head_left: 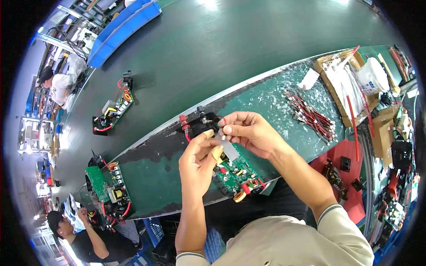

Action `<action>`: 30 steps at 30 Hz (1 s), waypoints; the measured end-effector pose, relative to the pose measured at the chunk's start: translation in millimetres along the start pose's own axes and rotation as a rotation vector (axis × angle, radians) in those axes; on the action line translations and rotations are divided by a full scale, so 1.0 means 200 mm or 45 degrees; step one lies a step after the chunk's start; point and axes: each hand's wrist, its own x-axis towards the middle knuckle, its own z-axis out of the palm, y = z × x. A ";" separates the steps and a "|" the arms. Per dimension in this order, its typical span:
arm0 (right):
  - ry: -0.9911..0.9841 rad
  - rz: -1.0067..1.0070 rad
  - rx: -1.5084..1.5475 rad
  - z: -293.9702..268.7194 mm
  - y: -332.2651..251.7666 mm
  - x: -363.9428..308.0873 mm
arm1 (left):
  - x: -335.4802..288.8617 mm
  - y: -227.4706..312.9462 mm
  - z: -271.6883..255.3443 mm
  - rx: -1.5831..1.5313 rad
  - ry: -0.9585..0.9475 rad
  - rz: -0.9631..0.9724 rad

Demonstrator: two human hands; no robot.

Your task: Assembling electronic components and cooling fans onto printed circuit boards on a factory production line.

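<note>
A worn green counter (146, 177), stained dark and scuffed white, carries the circuit board (228, 180) directly below both hands. The right hand (257, 135) has its grip together, contents hidden; the left hand's (195, 162) grip, near a grey piece (230, 151), I cannot tell. Bundled wires (310, 117) lie rightward, near a cardboard box (320, 66). Across a metal strip spreads a smooth dark-green surface (230, 48) bearing a blue bin (124, 34); two co-workers occupy the left side of the room.
</note>
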 end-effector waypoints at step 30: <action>-0.367 -0.464 -1.907 -0.13 -0.08 0.28 | -0.13 -0.11 0.02 1.281 0.384 0.591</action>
